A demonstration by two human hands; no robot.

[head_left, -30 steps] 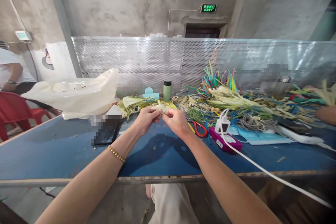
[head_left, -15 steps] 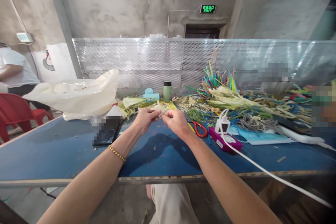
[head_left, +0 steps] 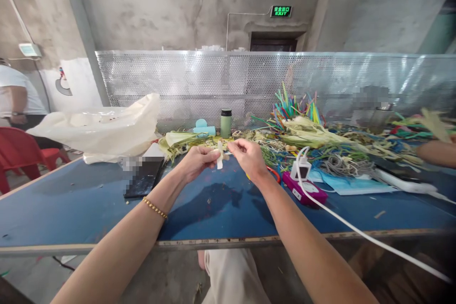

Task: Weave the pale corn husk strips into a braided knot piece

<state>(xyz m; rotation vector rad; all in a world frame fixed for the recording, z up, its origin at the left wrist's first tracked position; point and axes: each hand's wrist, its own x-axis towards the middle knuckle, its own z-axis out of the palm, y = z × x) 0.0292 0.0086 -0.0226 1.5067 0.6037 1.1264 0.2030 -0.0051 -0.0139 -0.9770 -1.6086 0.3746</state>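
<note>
My left hand (head_left: 199, 162) pinches a short, pale strip of corn husk (head_left: 220, 157) between thumb and fingertips, above the middle of the blue table. The strip hangs upright, one end above the fingers and the other below. Just to its right is my right hand (head_left: 249, 156), fingertips pressed together and apart from the strip; whatever they pinch, if anything, is too small to make out. Partly hidden behind my right wrist lies a tool with red-orange handles (head_left: 274, 174). Beyond my hands, husk leaves (head_left: 183, 138) lie in a loose heap.
A green bottle (head_left: 225, 124) stands at the back. To the right are a purple power socket (head_left: 304, 189) with a white cable, a blue sheet (head_left: 352, 185) and piled husks (head_left: 309, 133). A plastic bag (head_left: 99, 128) and dark tablet (head_left: 144, 178) sit left. Another person's arm (head_left: 436, 153) reaches in right.
My hands have drawn apart, the right one moving right and away from the strip. The husk strip now stands upright in my left hand. Another person's arm with a husk has come in at right.
</note>
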